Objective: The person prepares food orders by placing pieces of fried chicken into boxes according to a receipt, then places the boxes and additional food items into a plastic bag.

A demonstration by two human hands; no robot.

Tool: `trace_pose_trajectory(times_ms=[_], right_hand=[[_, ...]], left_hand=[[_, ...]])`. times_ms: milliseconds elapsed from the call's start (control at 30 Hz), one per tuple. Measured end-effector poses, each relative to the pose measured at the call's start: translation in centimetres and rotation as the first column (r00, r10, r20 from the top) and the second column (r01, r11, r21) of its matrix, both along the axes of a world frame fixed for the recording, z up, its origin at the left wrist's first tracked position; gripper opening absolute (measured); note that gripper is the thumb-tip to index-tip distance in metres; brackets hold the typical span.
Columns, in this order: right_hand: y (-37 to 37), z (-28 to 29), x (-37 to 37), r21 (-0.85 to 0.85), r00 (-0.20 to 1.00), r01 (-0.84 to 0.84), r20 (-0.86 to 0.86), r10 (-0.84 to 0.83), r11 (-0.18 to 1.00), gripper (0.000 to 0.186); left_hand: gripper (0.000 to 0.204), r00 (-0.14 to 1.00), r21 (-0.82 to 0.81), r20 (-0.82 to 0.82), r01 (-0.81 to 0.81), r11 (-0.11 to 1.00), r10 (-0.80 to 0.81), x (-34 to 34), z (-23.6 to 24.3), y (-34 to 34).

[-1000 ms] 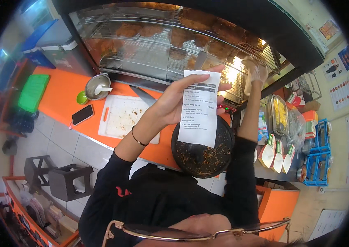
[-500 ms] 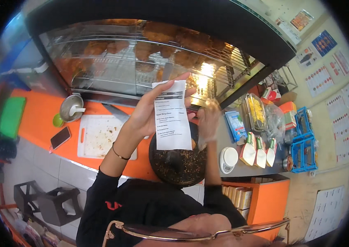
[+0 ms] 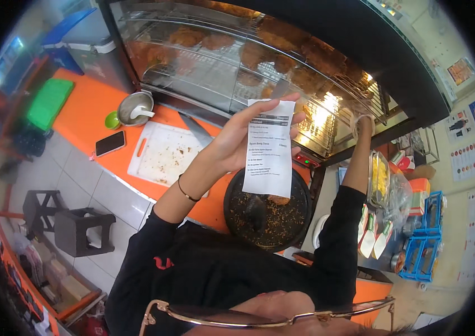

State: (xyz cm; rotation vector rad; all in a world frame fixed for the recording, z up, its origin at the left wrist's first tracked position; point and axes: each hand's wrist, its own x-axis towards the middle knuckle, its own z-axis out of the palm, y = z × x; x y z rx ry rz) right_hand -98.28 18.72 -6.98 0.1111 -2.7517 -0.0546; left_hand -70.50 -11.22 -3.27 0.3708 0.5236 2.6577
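My left hand [image 3: 236, 130] pinches a printed paper receipt [image 3: 271, 154] between thumb and fingers, upright above a wide black round dish [image 3: 296, 224]. Dark crumbs cover the dish, which also holds a brown fried piece [image 3: 278, 199] and a dark, blunt tool [image 3: 256, 210]. My right hand [image 3: 362, 120], in a clear plastic glove, reaches to the right end of a lit, glass-fronted warming cabinet [image 3: 192, 101]. Its fingers are blurred and partly hidden at the wire racks. Fried pieces [image 3: 276, 33] lie on the racks inside.
Left of the dish are a white cutting board [image 3: 162, 154], a knife [image 3: 196, 131], a metal bowl [image 3: 135, 106] and a phone [image 3: 110, 144]. Folded cartons [image 3: 368, 235], a tray of yellow food [image 3: 380, 179] and blue baskets [image 3: 421, 257] stand right. Dark stools [image 3: 83, 229] are on the floor.
My right hand has moved from beside the dish up and right to the cabinet's end. The left hand still holds the receipt. The whole view has shifted and tilted.
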Motion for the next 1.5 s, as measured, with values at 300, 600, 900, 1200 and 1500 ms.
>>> trace_pose_trajectory(times_ms=[300,600,900,1200,1500], right_hand=[[-3.5,-0.3,1.9,-0.112,0.981,0.058,-0.179,-0.078,0.992,0.044],[-6.7,-6.8,6.8,-0.408,0.676,-0.212,-0.717,-0.167,0.888,0.048],[-7.5,-7.8,5.8,-0.604,0.596,-0.320,-0.727,-0.341,0.730,0.051],[-10.6,-6.7,7.6,-0.670,0.589,-0.512,-0.730,-0.348,0.538,0.041],[-7.5,-8.3,16.4,-0.645,0.616,-0.761,-0.752,-0.235,0.070,0.048]], left_hand=[[0.053,1.000,-0.013,0.020,-0.022,1.000,0.022,0.3,-0.4,-0.5],[0.057,0.999,0.034,0.035,0.015,0.999,-0.016,0.4,-0.5,-0.4],[0.053,0.999,0.074,0.018,0.028,0.997,-0.030,0.5,-0.6,-0.3],[0.052,0.999,0.093,0.020,0.023,0.995,-0.025,0.5,-1.0,-0.1],[0.052,0.995,0.080,0.096,-0.009,0.997,0.001,0.8,-1.4,-0.5]])
